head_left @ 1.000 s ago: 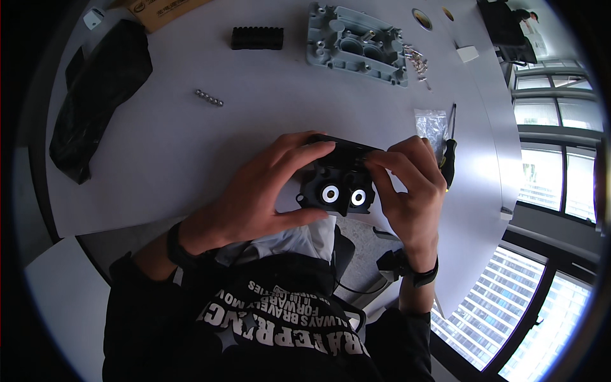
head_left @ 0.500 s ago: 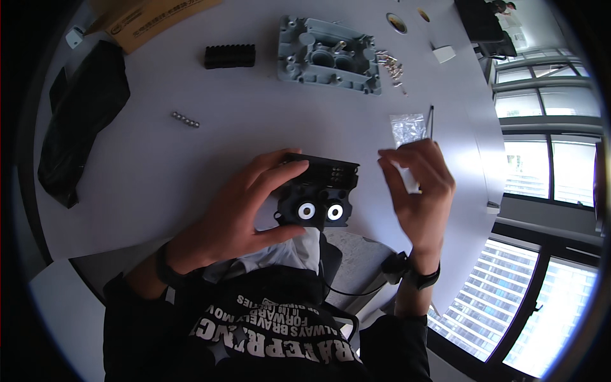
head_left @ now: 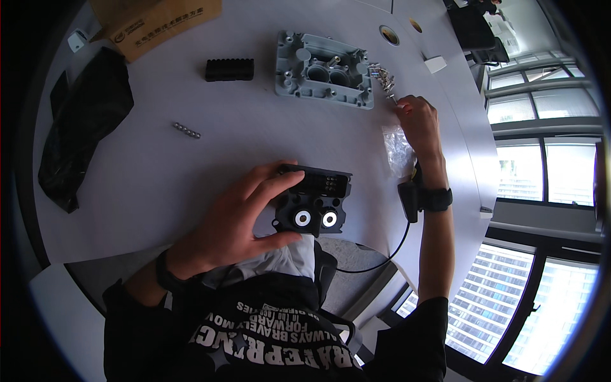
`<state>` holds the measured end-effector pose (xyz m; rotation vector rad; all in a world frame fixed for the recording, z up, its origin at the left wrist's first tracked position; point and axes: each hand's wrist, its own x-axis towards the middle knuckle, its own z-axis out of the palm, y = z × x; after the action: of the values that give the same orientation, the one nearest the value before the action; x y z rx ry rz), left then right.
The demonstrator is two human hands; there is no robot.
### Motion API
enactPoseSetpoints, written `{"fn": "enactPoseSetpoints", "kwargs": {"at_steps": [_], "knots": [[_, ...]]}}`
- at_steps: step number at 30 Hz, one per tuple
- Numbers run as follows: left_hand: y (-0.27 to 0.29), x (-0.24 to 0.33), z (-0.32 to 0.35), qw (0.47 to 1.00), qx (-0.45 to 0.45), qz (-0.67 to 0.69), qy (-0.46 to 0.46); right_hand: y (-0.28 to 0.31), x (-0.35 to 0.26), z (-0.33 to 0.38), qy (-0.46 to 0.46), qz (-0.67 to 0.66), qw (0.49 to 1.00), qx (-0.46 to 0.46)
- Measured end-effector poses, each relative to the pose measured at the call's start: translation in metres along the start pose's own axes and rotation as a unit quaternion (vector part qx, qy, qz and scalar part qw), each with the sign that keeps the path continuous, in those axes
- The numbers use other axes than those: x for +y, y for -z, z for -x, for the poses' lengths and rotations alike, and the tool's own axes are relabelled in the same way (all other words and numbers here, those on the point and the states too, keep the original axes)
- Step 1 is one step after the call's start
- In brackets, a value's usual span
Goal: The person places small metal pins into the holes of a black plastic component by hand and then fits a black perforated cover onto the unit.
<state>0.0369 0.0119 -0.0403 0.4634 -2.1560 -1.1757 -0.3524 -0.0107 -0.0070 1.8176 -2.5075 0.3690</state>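
My left hand (head_left: 238,210) grips a black plastic housing (head_left: 286,202) by its left side, thumb below and fingers above. Two white rings (head_left: 303,218) sit in round holes on its lower part, and several small metal contacts show in a slot of its upper part. My right hand (head_left: 420,124) reaches out at the far right, fingertips pinched on a small metal pin (head_left: 392,99) by the edge of a loose pile of metal pins (head_left: 384,79). Beneath the right wrist lies a clear plastic bag (head_left: 398,153).
A grey metal casing (head_left: 289,86) stands at the back middle. Left of it lie a black ribbed block (head_left: 230,70) and a short row of metal pieces (head_left: 187,130). A black bag (head_left: 89,121) and a cardboard box (head_left: 165,25) occupy the far left. A cable (head_left: 400,248) hangs from my right wrist.
My right hand has moved forward, away from the housing, to the edge of the pin pile. The left hand keeps hold of the housing in nearly the same place.
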Motion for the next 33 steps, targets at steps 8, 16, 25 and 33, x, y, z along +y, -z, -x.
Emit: {"fn": "enactPoseSetpoints", "kwargs": {"at_steps": [8, 16, 25, 33], "knots": [[0.005, 0.005, 0.0, 1.0, -0.019, 0.006, 0.008, 0.011, 0.003, 0.005, 0.039, 0.039, 0.997, 0.049], [0.009, 0.008, 0.007, 1.0, -0.022, -0.009, 0.016, 0.039, -0.06, 0.06, 0.085, -0.181, 0.979, 0.046], [0.007, 0.005, 0.002, 1.0, -0.018, -0.022, -0.002, 0.082, -0.119, 0.122, 0.165, -0.269, 0.949, 0.02], [0.008, 0.012, 0.006, 0.998, -0.028, 0.031, 0.039, 0.074, -0.132, 0.136, 0.197, -0.282, 0.939, -0.001]]}}
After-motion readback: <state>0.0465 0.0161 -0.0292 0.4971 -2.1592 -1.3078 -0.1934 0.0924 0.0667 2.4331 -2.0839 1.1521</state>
